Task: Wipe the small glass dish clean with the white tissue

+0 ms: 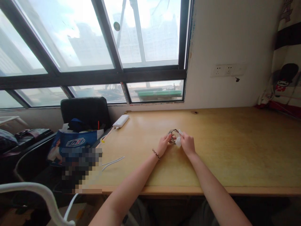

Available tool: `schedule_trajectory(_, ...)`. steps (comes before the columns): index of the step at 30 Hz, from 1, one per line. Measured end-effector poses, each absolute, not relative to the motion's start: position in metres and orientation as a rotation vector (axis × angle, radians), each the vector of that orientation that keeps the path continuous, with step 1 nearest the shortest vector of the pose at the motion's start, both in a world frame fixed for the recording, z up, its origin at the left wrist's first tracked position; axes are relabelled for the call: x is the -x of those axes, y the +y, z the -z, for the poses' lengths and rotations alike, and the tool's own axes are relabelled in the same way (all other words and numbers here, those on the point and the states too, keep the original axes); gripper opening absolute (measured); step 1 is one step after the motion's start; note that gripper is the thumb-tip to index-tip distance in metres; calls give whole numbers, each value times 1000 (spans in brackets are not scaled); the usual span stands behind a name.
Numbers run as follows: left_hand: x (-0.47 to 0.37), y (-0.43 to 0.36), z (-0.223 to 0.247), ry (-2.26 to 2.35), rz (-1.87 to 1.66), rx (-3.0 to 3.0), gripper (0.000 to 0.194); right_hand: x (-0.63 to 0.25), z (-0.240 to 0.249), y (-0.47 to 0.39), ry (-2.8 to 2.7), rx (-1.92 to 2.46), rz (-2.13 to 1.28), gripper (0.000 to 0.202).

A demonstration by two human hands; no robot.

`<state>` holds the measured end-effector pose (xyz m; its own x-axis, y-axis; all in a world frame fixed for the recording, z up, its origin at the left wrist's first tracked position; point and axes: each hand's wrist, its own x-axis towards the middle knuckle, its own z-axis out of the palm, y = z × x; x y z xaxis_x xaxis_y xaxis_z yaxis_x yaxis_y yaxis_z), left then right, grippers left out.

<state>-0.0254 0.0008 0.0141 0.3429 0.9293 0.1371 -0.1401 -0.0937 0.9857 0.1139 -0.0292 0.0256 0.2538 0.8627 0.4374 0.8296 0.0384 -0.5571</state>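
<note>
And here's the left hand (164, 142), fingers pinching the left side of a thin looped coil (173, 130), perhaps cord or wire, too small to tell. Right beside it, the right hand (187, 143) pinches a whitish piece (178, 142) at the coil's right edge! It's all over the mid-part of the wooden desk (225, 150), well apart from the white power bank (121, 121).

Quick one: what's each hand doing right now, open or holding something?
Left hand: closed, holding a coiled strand.
Right hand: closed, holding a whitish piece, too blurred to identify.
</note>
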Motion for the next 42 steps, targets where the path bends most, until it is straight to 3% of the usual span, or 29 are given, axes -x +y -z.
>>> schedule_trajectory(8, 29, 5, -6, 878, -1092, -1497, 48, -113, -19, -19, -1598, 1662, -441, 20)
schedule_trajectory(16, 25, -1, -13, 706, -1108, -1627, 46, -109, -20, -25, -1505, 1780, -247, 45)
schedule_trajectory(23, 26, 0, -15, 741, -1082, -1560, 47, -109, -15, -20, -1430, 1709, -516, 57)
schedule_trajectory(25, 27, 1, -13, 765, -1104, -1508, 49, -109, -16, -21, -1442, 1655, -551, 52)
schedule_trajectory(30, 24, -2, -11, 771, -1100, -1470, 48, -110, -26, -29, -1532, 1628, -278, 25)
schedule_trajectory(34, 24, -3, -9, 814, -1065, -1396, 49, -108, -31, -34, -1567, 1601, -191, 27)
schedule_trajectory(42, 27, -2, -7, 962, -1071, -1352, 56, -104, -26, -29, -1713, 1574, -339, 17)
